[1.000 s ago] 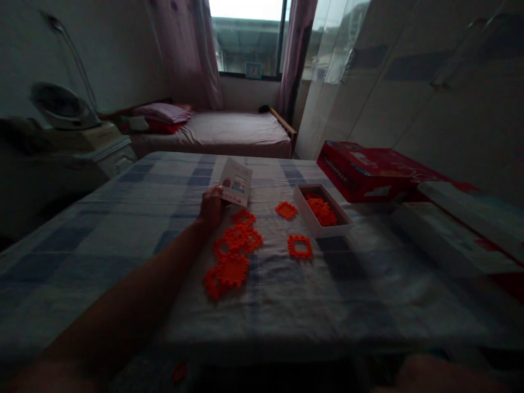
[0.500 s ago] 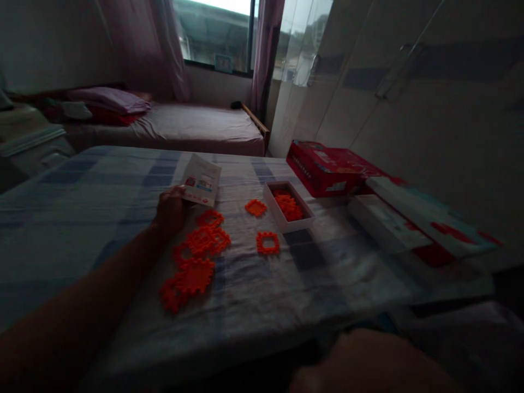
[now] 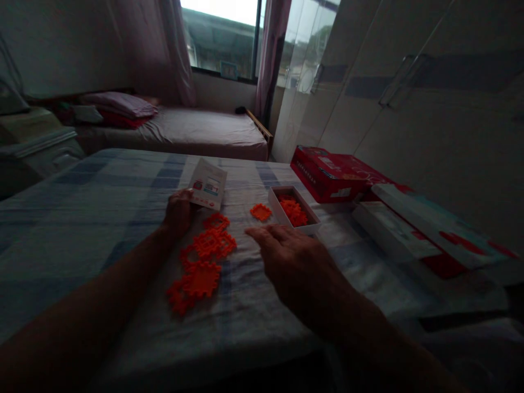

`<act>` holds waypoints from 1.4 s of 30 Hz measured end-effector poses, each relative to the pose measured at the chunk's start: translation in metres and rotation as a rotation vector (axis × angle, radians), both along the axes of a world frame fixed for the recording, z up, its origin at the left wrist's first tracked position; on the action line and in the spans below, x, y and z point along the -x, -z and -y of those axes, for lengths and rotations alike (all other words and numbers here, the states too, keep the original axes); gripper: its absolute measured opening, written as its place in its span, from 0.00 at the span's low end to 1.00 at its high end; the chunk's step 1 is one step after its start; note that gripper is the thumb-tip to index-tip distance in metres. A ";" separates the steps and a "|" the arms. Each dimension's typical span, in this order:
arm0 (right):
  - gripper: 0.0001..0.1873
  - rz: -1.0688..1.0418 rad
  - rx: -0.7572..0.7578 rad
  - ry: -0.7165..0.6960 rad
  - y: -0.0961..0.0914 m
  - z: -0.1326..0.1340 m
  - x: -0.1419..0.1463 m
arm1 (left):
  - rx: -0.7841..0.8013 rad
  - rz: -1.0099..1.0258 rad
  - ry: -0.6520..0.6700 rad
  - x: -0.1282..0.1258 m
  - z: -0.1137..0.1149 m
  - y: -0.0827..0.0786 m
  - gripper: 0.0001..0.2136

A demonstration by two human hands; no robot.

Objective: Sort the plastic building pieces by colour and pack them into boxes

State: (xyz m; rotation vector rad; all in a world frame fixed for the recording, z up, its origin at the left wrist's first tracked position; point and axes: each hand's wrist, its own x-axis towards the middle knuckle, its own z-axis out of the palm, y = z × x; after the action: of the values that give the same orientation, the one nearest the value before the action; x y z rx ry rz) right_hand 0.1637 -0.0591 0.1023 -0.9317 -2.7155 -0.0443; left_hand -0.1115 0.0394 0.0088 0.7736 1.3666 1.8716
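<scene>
My left hand [image 3: 180,210] is closed on the lower left edge of a white printed card [image 3: 208,185], tilted up above the cloth. My right hand [image 3: 289,254] reaches over the table, palm down with fingers stretched out, just in front of a small white box [image 3: 313,225]. It covers the spot where an orange square frame lay; whether it touches that piece is hidden. Orange notched pieces [image 3: 290,210] fill the box. One orange notched square [image 3: 261,212] lies left of the box. Several more orange notched pieces [image 3: 202,279] lie overlapping beside my left forearm.
A blue-and-white checked cloth [image 3: 139,174] covers the table. At the right stand a red box [image 3: 327,174] and a long white open box [image 3: 393,229] with a pale lid-like piece leaning by it. Beyond the table are a bed [image 3: 204,131] and a wardrobe [image 3: 380,109].
My right hand has come up from the bottom edge to the middle of the table, over the orange square frame. My left hand still holds the card. The view has shifted slightly.
</scene>
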 end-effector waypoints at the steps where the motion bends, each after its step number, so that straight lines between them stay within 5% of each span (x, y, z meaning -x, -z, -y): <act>1: 0.20 0.072 0.016 0.042 0.002 -0.008 0.001 | -0.011 -0.001 0.009 0.001 -0.002 0.002 0.09; 8: 0.18 0.302 0.160 0.203 0.047 -0.050 -0.006 | -0.040 -0.036 0.069 0.008 -0.007 0.013 0.12; 17: 0.23 0.083 0.011 0.333 0.036 -0.081 0.039 | -0.032 -0.053 0.079 0.007 -0.004 0.012 0.14; 22: 0.24 0.085 0.083 0.328 0.054 -0.116 0.061 | -0.017 -0.063 0.074 0.005 -0.002 0.009 0.14; 27: 0.21 0.090 0.161 0.270 0.070 -0.127 0.054 | -0.031 -0.068 0.085 0.006 -0.002 0.010 0.14; 37: 0.20 -0.005 0.120 0.134 0.068 -0.123 0.047 | -0.052 -0.099 0.088 0.007 0.000 0.010 0.15; 42: 0.24 -0.235 -0.030 0.229 0.043 -0.131 0.026 | -0.058 -0.096 0.095 0.007 0.000 0.012 0.14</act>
State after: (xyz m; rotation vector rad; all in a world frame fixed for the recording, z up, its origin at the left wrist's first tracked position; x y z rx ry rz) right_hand 0.1376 0.0723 0.0595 -1.1567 -2.3786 -0.0181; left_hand -0.1189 0.0398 -0.0030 0.9518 1.3147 1.8269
